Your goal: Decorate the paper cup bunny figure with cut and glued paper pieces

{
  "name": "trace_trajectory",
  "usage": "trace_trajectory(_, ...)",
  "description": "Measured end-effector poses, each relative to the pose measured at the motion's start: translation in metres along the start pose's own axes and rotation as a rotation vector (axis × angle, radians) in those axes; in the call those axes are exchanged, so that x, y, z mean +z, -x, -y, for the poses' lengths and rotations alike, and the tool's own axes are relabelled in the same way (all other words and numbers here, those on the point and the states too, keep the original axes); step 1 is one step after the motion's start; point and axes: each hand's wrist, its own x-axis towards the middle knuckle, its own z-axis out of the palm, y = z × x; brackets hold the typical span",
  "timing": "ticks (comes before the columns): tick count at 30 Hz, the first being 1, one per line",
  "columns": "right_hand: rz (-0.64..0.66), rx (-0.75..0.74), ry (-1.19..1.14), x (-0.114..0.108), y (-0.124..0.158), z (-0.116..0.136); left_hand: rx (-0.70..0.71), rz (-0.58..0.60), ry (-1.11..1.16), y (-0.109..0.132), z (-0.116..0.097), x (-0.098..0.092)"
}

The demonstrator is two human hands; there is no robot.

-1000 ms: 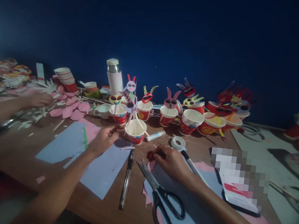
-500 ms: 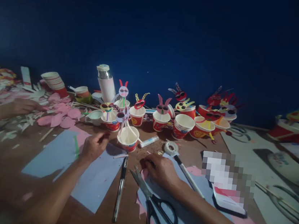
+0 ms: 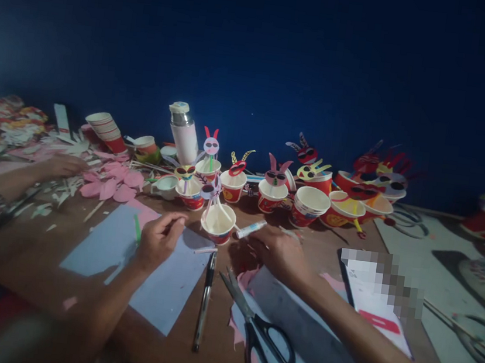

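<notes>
My left hand [image 3: 161, 239] hovers over the blue paper sheet [image 3: 162, 295], thumb and fingers curled together; whatever they hold, if anything, is hidden. At centre right, my right hand [image 3: 278, 249] reaches forward with loosely bent fingers, its fingertips at the white glue tube [image 3: 249, 230]. Between the hands stands a red-and-white paper cup [image 3: 218, 225] with a purple paper bunny figure [image 3: 210, 190] rising from it. A black pen [image 3: 205, 300] lies nearer me. Black-handled scissors [image 3: 256, 336] rest with blades slightly parted on blue and pink paper below my right hand.
Several cups with paper animal faces line the back, beside a cup stack [image 3: 310, 204] and a white thermos [image 3: 183, 139]. Another person's hand [image 3: 61, 166] works among pink cutouts [image 3: 114, 180] at left. A phone [image 3: 380, 304] lies at right.
The view has shifted slightly left. My right hand has moved forward to the glue tube and now covers most of the tape roll. My left hand stays curled near the cup.
</notes>
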Motion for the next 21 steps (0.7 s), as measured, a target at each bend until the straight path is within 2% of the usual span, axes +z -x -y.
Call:
trace_trajectory(3,0.012,-0.028,0.077,-0.002,-0.02,-0.004,-0.024,0.132,0.054,0.017,-0.029,-0.005)
trace_trajectory(5,0.027,-0.04,0.112,0.001,-0.027,-0.008,-0.043,0.286,0.091,0.03,-0.044,-0.003)
trace_trajectory(7,0.036,-0.047,0.135,0.002,-0.028,-0.012,-0.012,0.443,0.096,0.043,-0.055,0.003)
trace_trajectory(10,0.028,-0.03,0.149,-0.005,-0.015,-0.014,-0.054,0.546,0.169,0.054,-0.067,0.016)
trace_trajectory(14,0.021,0.033,0.057,-0.022,0.012,-0.007,-0.29,0.578,0.431,0.058,-0.078,0.032)
trace_trajectory(18,0.136,-0.036,-0.536,-0.029,0.032,0.007,-0.469,0.502,0.709,0.061,-0.085,0.046)
trace_trajectory(21,0.196,-0.081,-0.717,-0.029,0.04,0.019,-0.503,0.473,0.847,0.064,-0.088,0.05)
